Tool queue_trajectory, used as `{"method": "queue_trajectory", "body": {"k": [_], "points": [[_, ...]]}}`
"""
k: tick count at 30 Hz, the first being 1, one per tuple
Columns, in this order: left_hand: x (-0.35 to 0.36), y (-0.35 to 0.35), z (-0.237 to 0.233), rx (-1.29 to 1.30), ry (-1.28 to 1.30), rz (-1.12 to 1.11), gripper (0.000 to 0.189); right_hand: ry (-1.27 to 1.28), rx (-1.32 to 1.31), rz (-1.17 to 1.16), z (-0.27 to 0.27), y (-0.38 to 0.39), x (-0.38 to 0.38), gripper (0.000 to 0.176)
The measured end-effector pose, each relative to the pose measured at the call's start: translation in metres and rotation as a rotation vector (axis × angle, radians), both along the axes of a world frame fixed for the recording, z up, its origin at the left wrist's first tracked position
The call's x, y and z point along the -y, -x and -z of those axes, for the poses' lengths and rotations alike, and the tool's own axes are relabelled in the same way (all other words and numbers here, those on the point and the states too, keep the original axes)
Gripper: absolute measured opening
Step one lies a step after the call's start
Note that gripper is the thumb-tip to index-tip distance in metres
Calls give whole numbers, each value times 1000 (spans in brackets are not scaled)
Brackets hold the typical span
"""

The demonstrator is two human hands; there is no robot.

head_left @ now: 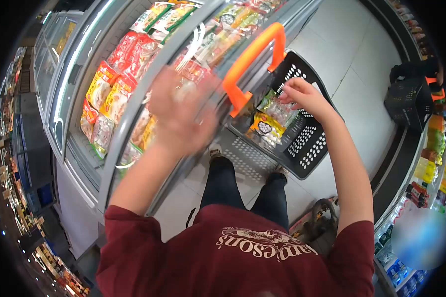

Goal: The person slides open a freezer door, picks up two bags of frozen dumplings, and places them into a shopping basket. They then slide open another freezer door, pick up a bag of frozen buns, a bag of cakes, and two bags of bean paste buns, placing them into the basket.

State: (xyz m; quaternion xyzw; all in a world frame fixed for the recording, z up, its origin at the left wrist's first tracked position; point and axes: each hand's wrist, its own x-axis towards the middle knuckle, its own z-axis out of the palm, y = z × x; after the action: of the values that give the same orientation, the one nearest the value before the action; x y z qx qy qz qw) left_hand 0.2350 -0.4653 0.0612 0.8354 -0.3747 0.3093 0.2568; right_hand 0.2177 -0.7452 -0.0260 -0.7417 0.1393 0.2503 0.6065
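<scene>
Blurred by motion, my left hand (181, 111) is over the glass lid of the freezer (119, 133), its fingers seemingly spread and nothing visible in them. Beneath the glass lie red, yellow and green food bags (119, 96). My right hand (302, 98) is above the black basket (302, 171), fingers curled together near a clear and green bag (277, 109); whether they touch it cannot be made out. A yellow and black packet (267, 127) lies beside that bag in the basket. The basket's orange handle (240, 72) stands up between my hands, touched by neither.
At the right, a person (433, 72) in dark clothing is beside another black basket (409, 101). Shelves of packaged goods (423, 171) curve along the right edge. A dark coiled hose (324, 213) lies near my legs. More freezers (54, 44) stand at the upper left.
</scene>
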Motion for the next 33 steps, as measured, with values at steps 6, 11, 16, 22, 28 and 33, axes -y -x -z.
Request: {"method": "queue_trajectory", "body": {"k": [6, 11, 16, 22, 28, 33], "points": [[180, 120, 183, -883, -188, 307, 17, 292, -421, 204, 158, 144, 153, 20], [240, 69, 356, -1110, -761, -88, 22, -152, -788, 765, 297, 161, 140, 30], [237, -1, 486, -1332, -661, -413, 26, -123, -898, 979, 446, 123, 134, 47], [224, -23, 607, -1291, -715, -407, 43, -171, -749, 973, 551, 62, 134, 85], [235, -31, 668, -1354, -693, -433, 58, -32, -444, 952, 695, 93, 139, 82], [241, -28, 689, -1657, -173, -361, 60, -309, -415, 1074, 663, 70, 116, 71]]}}
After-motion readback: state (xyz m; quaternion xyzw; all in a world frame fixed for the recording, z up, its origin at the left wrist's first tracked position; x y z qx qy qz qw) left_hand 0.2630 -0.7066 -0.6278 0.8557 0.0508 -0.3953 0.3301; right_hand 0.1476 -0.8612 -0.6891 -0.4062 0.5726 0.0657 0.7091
